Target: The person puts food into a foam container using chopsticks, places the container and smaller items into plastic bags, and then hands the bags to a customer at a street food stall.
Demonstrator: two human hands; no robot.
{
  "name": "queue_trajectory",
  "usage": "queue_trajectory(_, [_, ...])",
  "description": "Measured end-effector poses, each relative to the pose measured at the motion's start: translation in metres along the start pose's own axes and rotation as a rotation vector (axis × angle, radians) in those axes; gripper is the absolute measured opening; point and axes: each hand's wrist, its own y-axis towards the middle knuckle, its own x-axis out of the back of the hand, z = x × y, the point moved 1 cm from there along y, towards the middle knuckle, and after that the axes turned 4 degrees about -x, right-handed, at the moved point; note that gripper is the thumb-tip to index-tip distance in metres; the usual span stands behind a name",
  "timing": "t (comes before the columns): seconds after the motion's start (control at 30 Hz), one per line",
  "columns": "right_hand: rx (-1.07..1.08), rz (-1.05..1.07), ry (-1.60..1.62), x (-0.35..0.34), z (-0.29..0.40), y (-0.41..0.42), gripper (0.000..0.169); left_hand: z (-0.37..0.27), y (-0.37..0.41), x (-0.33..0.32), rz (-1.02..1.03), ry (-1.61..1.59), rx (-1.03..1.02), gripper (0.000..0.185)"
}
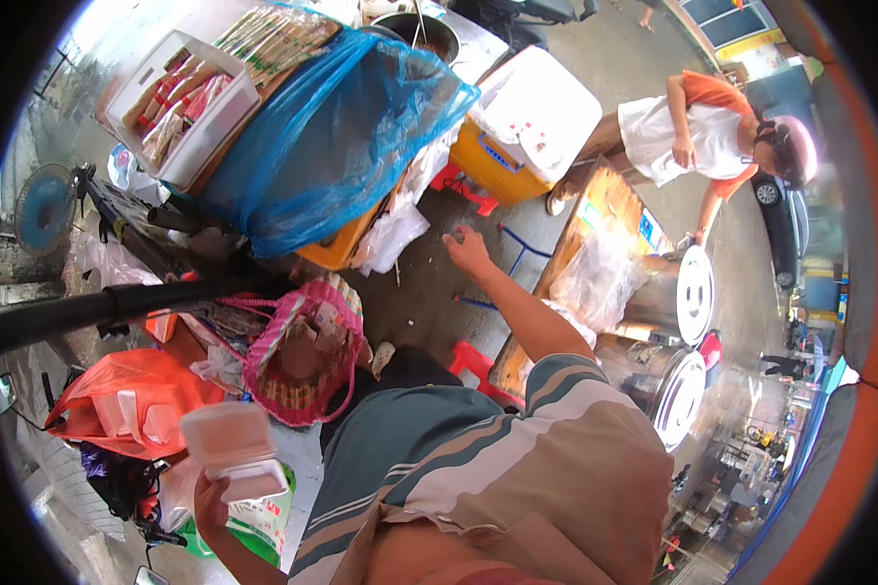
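My left hand (212,501), at the lower left, grips an opened white foam takeaway box (238,446) with its lid raised. No food shows inside it. My right hand (470,250) reaches out over the wet floor, fingers loosely bent and apart, with nothing visible in it. It is between a tabletop covered by blue plastic sheeting (322,146) and a wooden table (607,186). Beyond it stands a yellow cooler box (497,164) with a white lid. A red plastic bag (128,402) of white foam boxes lies beside the box I hold.
A pink-trimmed woven basket (304,351) and a black pole (117,303) are at the left. Packaged food fills a white crate (227,69). Lidded steel pots (640,380) stand right of the wooden table, where a person in a pink helmet (702,131) reaches toward one. Red stools (475,365) are low down.
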Motion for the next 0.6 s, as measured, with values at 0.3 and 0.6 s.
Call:
queue_trajectory(0.3, [0.267,-0.419,-0.378,0.128,-0.041,0.191,0.064,-0.079,0.126,-0.199,0.201,-0.029,-0.124,0.046])
queue_trajectory(0.6, [0.830,-0.251,-0.558,0.194,-0.078,0.341,0.052,-0.118,0.211,-0.408,0.058,-0.446,-0.178,0.052])
